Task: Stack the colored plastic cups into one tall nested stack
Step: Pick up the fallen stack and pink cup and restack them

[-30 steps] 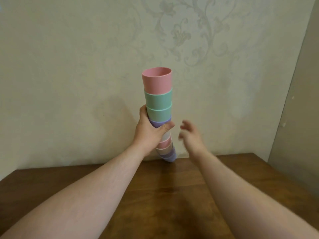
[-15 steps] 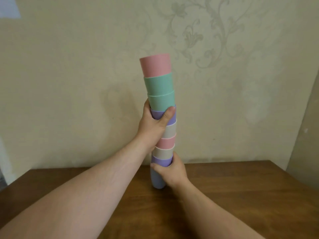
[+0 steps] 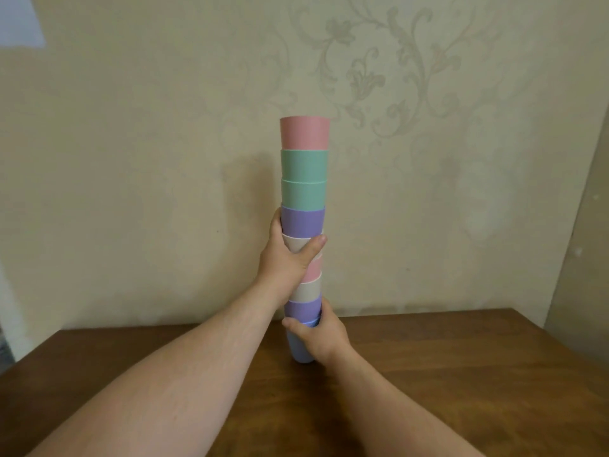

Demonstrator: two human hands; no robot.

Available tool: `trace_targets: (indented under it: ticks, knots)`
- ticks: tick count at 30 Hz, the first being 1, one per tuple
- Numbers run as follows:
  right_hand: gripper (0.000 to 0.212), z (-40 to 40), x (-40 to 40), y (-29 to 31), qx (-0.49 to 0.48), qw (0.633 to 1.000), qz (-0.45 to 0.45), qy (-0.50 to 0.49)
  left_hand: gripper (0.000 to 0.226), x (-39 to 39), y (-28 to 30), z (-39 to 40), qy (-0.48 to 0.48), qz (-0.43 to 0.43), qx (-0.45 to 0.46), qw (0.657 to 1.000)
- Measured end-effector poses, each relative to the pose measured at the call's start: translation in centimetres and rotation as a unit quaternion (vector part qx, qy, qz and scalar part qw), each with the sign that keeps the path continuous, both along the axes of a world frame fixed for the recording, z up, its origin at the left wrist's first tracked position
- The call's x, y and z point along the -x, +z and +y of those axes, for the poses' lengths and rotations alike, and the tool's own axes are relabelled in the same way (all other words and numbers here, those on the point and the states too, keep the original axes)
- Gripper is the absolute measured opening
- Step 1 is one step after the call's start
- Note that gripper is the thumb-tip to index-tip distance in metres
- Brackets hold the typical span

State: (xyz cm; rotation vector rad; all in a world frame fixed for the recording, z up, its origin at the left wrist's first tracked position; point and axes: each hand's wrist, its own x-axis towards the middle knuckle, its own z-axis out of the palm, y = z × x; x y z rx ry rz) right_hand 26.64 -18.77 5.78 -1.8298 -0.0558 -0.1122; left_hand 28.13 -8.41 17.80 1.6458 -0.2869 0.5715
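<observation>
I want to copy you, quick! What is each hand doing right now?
Left hand: closed around the middle of the cup stack.
Right hand: closed around the blue bottom cup, on the wooden table.

Both bare forearms reach forward. The left hand (image 3: 286,258) grips higher, thumb across the front, fingers wrapped behind; the right hand (image 3: 324,336) is closed lower, below those fingers.

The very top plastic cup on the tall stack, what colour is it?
Pink. The top plastic cup shows best in the head view.
</observation>
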Motion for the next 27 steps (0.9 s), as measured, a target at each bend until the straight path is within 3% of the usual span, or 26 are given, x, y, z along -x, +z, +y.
trace_targets:
  ticks: [9, 22, 27]
  knots:
    - [0.093, -1.0, 0.7, -0.7, 0.013, 0.998, 0.033, 0.047, 0.091, 0.7, -2.0, 0.1, -0.025, 0.016, -0.003, 1.000]
    - [0.096, -0.8, 0.9, -0.8, 0.038, 0.997, 0.052, 0.045, 0.082, 1.1, -3.1, -0.7, -0.033, 0.028, 0.029, 0.999]
    - [0.108, -0.9, 2.2, -1.0, 0.044, 0.997, 0.039, 0.042, 0.111, 3.0, -3.9, 0.7, -0.019, 0.084, 0.007, 0.996]
